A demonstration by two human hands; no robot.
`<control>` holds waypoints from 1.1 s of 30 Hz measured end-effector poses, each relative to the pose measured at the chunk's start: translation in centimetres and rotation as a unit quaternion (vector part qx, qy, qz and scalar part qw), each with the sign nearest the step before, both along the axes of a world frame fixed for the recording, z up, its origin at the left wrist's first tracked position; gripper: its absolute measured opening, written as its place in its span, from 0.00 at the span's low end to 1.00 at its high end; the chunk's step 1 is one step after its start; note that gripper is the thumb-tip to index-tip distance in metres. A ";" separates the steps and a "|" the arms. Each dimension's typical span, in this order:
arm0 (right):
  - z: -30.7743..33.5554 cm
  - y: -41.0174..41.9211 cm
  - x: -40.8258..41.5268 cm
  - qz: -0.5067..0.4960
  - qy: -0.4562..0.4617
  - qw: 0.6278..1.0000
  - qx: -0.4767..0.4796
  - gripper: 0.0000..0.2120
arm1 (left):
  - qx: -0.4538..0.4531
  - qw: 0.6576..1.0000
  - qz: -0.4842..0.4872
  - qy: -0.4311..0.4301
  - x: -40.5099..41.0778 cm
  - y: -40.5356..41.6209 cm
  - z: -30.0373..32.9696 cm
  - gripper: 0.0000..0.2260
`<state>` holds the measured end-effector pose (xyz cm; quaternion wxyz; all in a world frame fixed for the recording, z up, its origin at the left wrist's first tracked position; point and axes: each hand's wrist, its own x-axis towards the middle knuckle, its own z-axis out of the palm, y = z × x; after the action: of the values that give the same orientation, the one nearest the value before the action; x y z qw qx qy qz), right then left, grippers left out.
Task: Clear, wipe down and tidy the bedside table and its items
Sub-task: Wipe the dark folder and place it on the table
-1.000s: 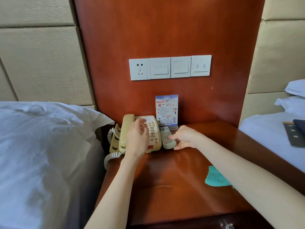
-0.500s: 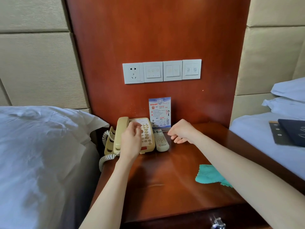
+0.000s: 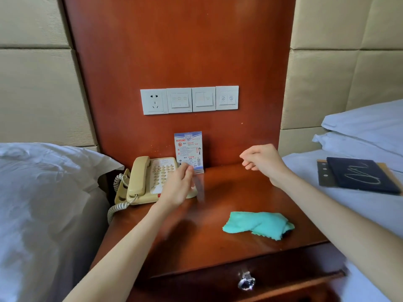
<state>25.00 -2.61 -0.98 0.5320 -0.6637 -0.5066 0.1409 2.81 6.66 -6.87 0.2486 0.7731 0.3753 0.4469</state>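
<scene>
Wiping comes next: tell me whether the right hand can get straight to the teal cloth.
Probably yes. The right hand hangs above the table's back, holding nothing, and the teal cloth lies on bare wood nearer the front edge, with nothing between them.

The bedside table (image 3: pixel 218 253) has its widest bare wood at the centre and toward six o'clock, along the front edge. At ten o'clock the telephone (image 3: pixel 148 182) fills the back left corner, its coiled cord (image 3: pixel 115 209) spilling over the left edge. At twelve the upright card (image 3: pixel 188 149) stands against the back panel. The left hand (image 3: pixel 177 188) hovers over the keypad, blocking that side. The teal cloth (image 3: pixel 257 224) lies at four o'clock. The right hand (image 3: pixel 260 156) hangs above the bare back right corner at two o'clock.
</scene>
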 end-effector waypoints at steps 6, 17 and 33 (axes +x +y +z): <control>0.6 -4.2 6.0 -0.068 0.043 0.996 0.045 0.09 | -0.040 0.991 -0.124 0.022 7.6 -2.4 3.8 0.11; 0.0 -11.9 16.0 -0.176 0.015 0.983 0.048 0.11 | -0.022 0.977 -0.177 0.115 21.0 -5.9 3.6 0.09; -3.9 -17.5 24.3 -0.197 -0.005 0.968 -0.154 0.24 | -0.273 0.930 -0.247 0.027 33.4 -11.5 1.1 0.13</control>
<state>49.29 -20.11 -4.83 0.4380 -0.8252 -0.3407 0.1059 36.21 -4.88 -5.77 0.5420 0.7556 0.2864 0.2310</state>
